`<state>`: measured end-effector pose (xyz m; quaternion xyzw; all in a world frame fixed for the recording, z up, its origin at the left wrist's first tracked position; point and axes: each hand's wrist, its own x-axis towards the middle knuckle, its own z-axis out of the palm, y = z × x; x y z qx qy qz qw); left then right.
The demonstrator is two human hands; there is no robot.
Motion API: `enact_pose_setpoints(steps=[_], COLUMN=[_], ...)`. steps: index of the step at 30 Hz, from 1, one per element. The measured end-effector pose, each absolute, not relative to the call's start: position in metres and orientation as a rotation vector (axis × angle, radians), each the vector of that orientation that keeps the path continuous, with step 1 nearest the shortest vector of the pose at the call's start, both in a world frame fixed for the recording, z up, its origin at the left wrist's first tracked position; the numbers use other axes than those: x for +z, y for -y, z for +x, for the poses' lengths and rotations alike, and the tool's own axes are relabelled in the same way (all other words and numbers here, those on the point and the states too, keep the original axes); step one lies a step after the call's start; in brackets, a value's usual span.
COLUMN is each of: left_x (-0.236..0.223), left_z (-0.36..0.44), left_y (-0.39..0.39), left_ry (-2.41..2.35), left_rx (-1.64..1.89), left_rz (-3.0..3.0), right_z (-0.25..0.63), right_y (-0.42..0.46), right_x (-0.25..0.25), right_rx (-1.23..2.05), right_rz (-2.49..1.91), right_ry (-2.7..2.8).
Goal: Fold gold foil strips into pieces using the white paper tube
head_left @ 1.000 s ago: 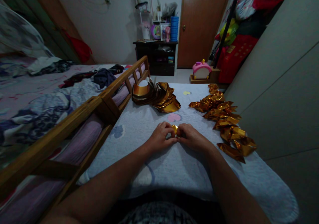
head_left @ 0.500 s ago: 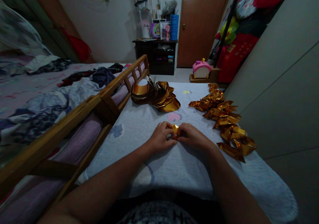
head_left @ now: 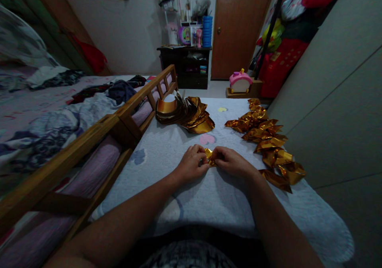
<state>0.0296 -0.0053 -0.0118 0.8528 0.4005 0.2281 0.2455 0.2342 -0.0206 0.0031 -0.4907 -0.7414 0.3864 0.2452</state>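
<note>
Between my hands is a small piece of gold foil paper (head_left: 211, 163), just above or on the pale blue cloth (head_left: 149, 184). My left hand (head_left: 193, 162) pinches its left side, thumb and fingers curled together. On its right side my right hand (head_left: 228, 160) is closed on it the same way. Fingers cover most of the piece, so its full shape is hidden. Beyond my left hand lies a fanned stack of gold foil sheets (head_left: 199, 121). To the right, several folded gold foil pieces (head_left: 270, 144) with pointed ends form a row.
A wooden bed rail (head_left: 119, 121) runs along the left, with a bed and crumpled bedding (head_left: 59, 129) behind it. A pale cabinet (head_left: 337, 89) borders the right side. Past the far edge stand a pink toy (head_left: 240, 82) and a dark shelf (head_left: 185, 67).
My fingers have spread slightly apart along the foil's near edge, and more gold shows between them. The stack and the folded pieces stay in place; the view shifts a little.
</note>
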Motion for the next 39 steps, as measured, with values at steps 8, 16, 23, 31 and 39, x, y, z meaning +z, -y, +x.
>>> enact_pose_setpoints(steps=[8,16,23,31,39], left_x=[-0.011,-0.012,-0.014,-0.012,-0.01], left_z=[0.03,0.031,0.032,0.032,0.032], left_y=[0.006,0.005,0.005,0.005,0.006], left_ry=[-1.082,-1.089,-1.115,-1.144,-1.133], left_rx=[0.62,0.646,0.674,0.669,0.689], left_rz=[2.348,2.34,2.332,2.292,2.276], right_z=[0.228,0.226,0.224,0.223,0.223], right_y=[0.021,0.021,0.022,0.022,0.024], right_x=[-0.001,0.002,0.003,0.004,0.006], right_rx=[0.918,0.882,0.871,0.879,0.838], right_rz=[-1.393,-1.399,-1.399,-1.406,-1.405], right_ry=[2.067,2.093,2.075,2.071,2.124])
